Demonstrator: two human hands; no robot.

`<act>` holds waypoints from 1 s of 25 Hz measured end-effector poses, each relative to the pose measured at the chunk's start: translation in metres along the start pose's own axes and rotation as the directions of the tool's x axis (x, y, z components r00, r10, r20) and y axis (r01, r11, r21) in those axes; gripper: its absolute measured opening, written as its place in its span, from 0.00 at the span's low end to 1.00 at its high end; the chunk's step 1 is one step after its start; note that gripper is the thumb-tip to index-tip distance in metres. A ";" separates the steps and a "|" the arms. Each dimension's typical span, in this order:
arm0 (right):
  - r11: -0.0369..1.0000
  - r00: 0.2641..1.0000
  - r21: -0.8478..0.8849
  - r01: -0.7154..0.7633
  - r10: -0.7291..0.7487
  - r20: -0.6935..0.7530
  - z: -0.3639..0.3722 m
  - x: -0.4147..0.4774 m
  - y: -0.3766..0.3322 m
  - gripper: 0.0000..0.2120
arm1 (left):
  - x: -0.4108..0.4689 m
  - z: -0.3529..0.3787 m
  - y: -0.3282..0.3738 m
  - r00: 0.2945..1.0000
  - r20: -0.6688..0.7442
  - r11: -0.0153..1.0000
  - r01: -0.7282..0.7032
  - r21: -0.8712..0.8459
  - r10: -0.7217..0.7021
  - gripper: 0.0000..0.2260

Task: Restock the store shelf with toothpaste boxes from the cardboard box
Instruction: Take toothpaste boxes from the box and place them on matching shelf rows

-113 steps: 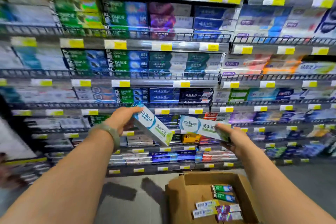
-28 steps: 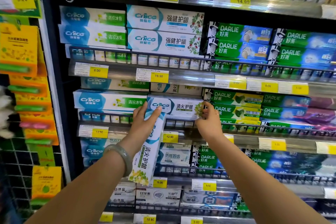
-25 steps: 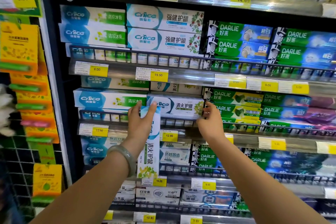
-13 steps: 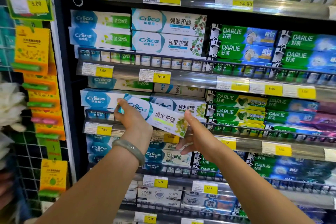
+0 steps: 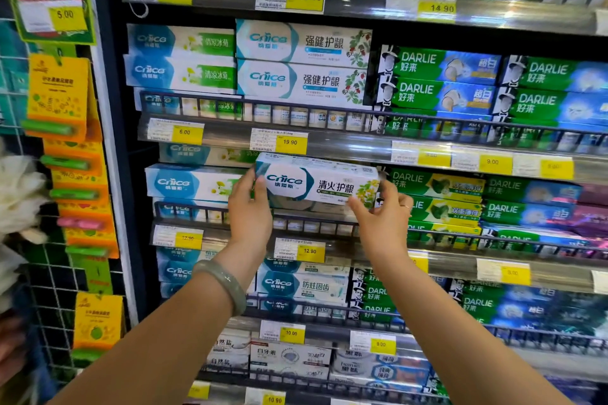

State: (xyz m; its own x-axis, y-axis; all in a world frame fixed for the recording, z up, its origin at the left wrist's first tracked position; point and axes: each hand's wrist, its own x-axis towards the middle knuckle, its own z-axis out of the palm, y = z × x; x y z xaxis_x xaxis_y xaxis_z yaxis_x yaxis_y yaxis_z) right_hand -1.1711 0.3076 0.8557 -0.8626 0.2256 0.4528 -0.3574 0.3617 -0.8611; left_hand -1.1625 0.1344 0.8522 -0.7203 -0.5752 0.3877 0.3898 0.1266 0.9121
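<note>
Levelled since earlier, toothpaste box hangs above wire rail; left hand and right hand fingers pinch its ends (rail may snag it).

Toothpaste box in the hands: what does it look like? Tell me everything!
The toothpaste box is long, white cardboard with a teal Cnice badge, dark Chinese letters and yellow-green flowers at its right end. It lies level, front facing out, above the wire rail, between another Cnice box and green Darlie boxes. The left hand grips its left end; the right hand pinches its lower right corner.
</note>
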 end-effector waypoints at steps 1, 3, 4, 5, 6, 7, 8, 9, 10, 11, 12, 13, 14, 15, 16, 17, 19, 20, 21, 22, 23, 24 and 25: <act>1.000 1.000 -0.012 -0.017 0.016 -0.015 0.000 0.003 0.000 0.26 | 0.002 0.000 0.001 0.999 0.029 0.998 -0.020 0.055 0.018 0.19; 0.999 0.999 -0.025 -0.029 0.028 -0.029 0.001 0.007 0.000 0.26 | 0.006 0.001 0.000 0.997 0.073 0.993 -0.030 0.114 0.022 0.20; 0.999 0.999 -0.029 -0.028 0.028 -0.029 0.002 0.008 0.000 0.26 | 0.008 0.001 -0.001 0.996 0.087 0.991 -0.040 0.130 0.029 0.20; 0.999 0.999 -0.018 -0.031 0.031 -0.028 0.003 0.009 0.000 0.27 | 0.008 0.001 0.000 0.995 0.099 0.989 -0.045 0.138 0.031 0.20; 0.999 0.999 0.005 -0.035 0.035 -0.034 0.003 0.009 -0.001 0.27 | 0.009 0.002 0.001 0.993 0.112 0.989 -0.047 0.140 0.031 0.20; 0.999 0.998 0.036 -0.041 0.042 -0.045 0.003 0.010 -0.001 0.26 | 0.010 0.004 0.002 0.991 0.127 0.990 -0.049 0.134 0.032 0.20; 0.997 0.997 0.068 -0.045 0.049 -0.055 0.004 0.012 -0.002 0.25 | 0.013 0.005 0.001 0.989 0.142 0.990 -0.052 0.129 0.033 0.20; 0.995 0.997 0.090 -0.049 0.055 -0.061 0.004 0.013 -0.002 0.24 | 0.016 0.007 0.001 0.988 0.150 0.990 -0.046 0.130 0.026 0.21; 0.993 0.996 0.103 -0.052 0.059 -0.066 0.005 0.015 -0.002 0.23 | 0.021 0.009 -0.001 0.987 0.158 0.989 -0.043 0.143 0.020 0.21; 0.992 0.996 0.114 -0.053 0.061 -0.067 0.004 0.017 -0.002 0.23 | 0.024 0.010 -0.002 0.986 0.169 0.985 -0.039 0.166 0.011 0.22; 0.990 0.996 0.127 -0.055 0.064 -0.063 0.004 0.019 -0.002 0.23 | 0.029 0.011 -0.004 0.984 0.181 0.981 -0.033 0.190 -0.002 0.23; 0.988 0.996 0.140 -0.058 0.067 -0.055 0.003 0.020 -0.002 0.24 | 0.032 0.012 -0.004 0.981 0.195 0.976 -0.030 0.216 -0.013 0.23; 0.988 0.997 0.142 -0.059 0.066 -0.044 0.002 0.021 -0.001 0.24 | 0.035 0.012 -0.004 0.978 0.209 0.967 -0.038 0.250 -0.015 0.23; 0.991 0.998 0.124 -0.054 0.059 -0.032 0.002 0.022 0.001 0.24 | 0.038 0.012 -0.004 0.975 0.221 0.951 -0.055 0.306 -0.015 0.24; 0.994 0.999 0.096 -0.046 0.048 -0.021 0.002 0.022 0.002 0.24 | 0.039 0.012 -0.004 0.972 0.234 0.922 -0.082 0.379 -0.010 0.24; 0.998 0.999 0.060 -0.032 0.034 -0.018 0.003 0.024 0.004 0.25 | 0.039 0.012 -0.003 0.970 0.242 0.883 -0.109 0.456 -0.006 0.25; 0.999 1.000 -0.032 -0.009 0.008 -0.028 0.007 0.028 0.009 0.27 | 0.039 0.012 -0.001 0.972 0.235 0.817 -0.133 0.561 -0.003 0.25; 0.997 1.000 -0.079 -0.013 0.011 -0.026 0.008 0.029 0.010 0.28 | 0.040 0.012 0.000 0.974 0.226 0.795 -0.133 0.592 -0.005 0.24; 0.993 0.999 -0.112 -0.029 0.027 -0.018 0.010 0.029 0.011 0.29 | 0.041 0.013 0.001 0.975 0.221 0.773 -0.134 0.620 -0.008 0.23; 0.990 0.999 -0.131 -0.049 0.049 -0.003 0.011 0.029 0.012 0.30 | 0.042 0.014 0.000 0.975 0.224 0.752 -0.137 0.644 -0.015 0.23; 0.988 0.998 -0.144 -0.060 0.063 0.013 0.012 0.028 0.012 0.31 | 0.043 0.015 0.000 0.972 0.232 0.734 -0.140 0.665 -0.025 0.24; 0.985 0.997 -0.160 -0.063 0.068 0.023 0.012 0.028 0.012 0.32 | 0.045 0.017 0.000 0.971 0.238 0.716 -0.141 0.683 -0.036 0.24; 0.982 0.997 -0.177 -0.066 0.072 0.027 0.012 0.028 0.012 0.32 | 0.046 0.018 -0.001 0.970 0.240 0.702 -0.140 0.698 -0.045 0.25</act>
State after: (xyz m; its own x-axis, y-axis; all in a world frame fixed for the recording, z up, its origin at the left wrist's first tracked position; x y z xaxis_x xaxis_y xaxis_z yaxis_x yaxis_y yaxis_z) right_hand -1.2039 0.3076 0.8550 -0.8953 0.2262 0.3836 -0.2309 0.5009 -0.8342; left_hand -1.2061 0.1228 0.8719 -0.8535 -0.3698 0.3673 -0.0257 0.7337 0.6790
